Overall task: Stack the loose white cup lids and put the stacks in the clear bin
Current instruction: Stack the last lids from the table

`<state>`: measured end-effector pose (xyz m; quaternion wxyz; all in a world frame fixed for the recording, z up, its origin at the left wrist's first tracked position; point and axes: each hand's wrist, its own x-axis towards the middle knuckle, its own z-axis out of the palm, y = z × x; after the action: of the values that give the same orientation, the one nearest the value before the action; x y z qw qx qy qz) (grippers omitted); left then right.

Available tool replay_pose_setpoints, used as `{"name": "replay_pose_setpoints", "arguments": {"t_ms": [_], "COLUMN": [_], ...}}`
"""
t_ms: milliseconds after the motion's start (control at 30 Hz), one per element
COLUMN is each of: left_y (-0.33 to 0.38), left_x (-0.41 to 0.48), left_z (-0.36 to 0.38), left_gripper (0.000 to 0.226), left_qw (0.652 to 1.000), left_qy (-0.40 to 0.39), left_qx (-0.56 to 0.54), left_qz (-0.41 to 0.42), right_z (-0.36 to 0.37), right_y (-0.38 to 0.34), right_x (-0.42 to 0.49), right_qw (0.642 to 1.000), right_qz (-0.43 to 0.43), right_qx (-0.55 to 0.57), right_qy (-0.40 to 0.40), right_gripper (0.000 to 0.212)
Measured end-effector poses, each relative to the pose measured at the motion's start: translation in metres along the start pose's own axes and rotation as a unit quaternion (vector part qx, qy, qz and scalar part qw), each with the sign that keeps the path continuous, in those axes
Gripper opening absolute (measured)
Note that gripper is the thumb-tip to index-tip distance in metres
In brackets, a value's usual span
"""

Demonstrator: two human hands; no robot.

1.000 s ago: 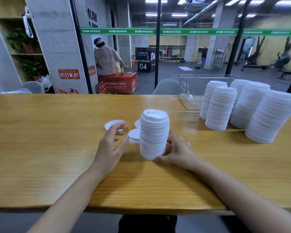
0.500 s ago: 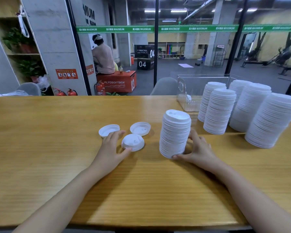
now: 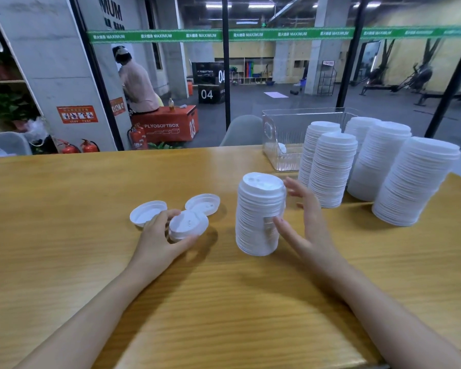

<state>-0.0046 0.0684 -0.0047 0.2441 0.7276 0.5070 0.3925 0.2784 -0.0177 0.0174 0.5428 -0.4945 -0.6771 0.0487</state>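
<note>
Gathering the last loose lids [image 3: 147,215] seems the step in hand: on the table [image 3: 64,235], the clear bin [image 3: 282,129] sits upper right behind tall stacks [image 3: 415,182], crowding that path, while bare wood fills the lower frame. Our centre stack [image 3: 258,214] stands mid-frame, right hand [image 3: 308,227] spread open beside it; left hand [image 3: 157,235] grips one lid [image 3: 188,225], which we judge must next cap the stack squarely.

A wooden counter [image 3: 64,235] fills the near scene. Beyond the glass on the far left, a person [image 3: 137,86] sits on an orange box [image 3: 168,126], with red fire extinguishers [image 3: 89,146] just left of it. A grey chair [image 3: 244,130] stands behind the counter, a black box marked 04 [image 3: 208,94] farther back, and a green banner [image 3: 250,34] runs overhead.
</note>
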Motion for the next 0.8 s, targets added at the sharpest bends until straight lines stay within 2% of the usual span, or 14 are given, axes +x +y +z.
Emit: {"name": "replay_pose_setpoints", "arguments": {"t_ms": [100,267,400,467,567,700,800], "left_y": [0.005,0.012,0.037,0.059,0.095,0.124,0.128], "left_x": [-0.002,-0.006,-0.008,-0.004,0.008,0.024,0.034], "left_z": [0.0,-0.001,-0.002,-0.005,-0.002,0.013,0.021], "left_gripper": [0.053,0.064,0.085,0.083,0.071,0.08,0.077], "left_qw": [1.0,0.998,0.992,0.984,0.979,0.981,0.983], "left_qy": [0.019,0.045,0.062,0.061,0.029,-0.045,-0.078], "left_qx": [-0.001,-0.025,-0.107,-0.163,-0.191,-0.159,-0.142], "left_qz": [0.008,0.025,0.005,0.022,0.063,0.096,0.088], "right_z": [0.002,0.004,0.005,0.006,0.006,0.005,0.003], "right_y": [0.0,-0.001,-0.001,0.002,0.004,0.003,0.003], "right_x": [0.0,0.001,0.0,0.0,0.0,-0.001,-0.001], "right_qw": [0.999,0.999,0.999,1.0,1.0,1.0,1.0], "right_qz": [-0.029,-0.049,-0.031,-0.006,0.011,0.015,0.021], "right_qx": [-0.012,-0.019,-0.02,-0.009,0.002,0.008,0.002], "right_qy": [0.007,0.013,0.002,-0.007,-0.01,-0.001,0.014], "right_gripper": [0.056,0.055,0.057,0.064,0.071,0.077,0.076]}}
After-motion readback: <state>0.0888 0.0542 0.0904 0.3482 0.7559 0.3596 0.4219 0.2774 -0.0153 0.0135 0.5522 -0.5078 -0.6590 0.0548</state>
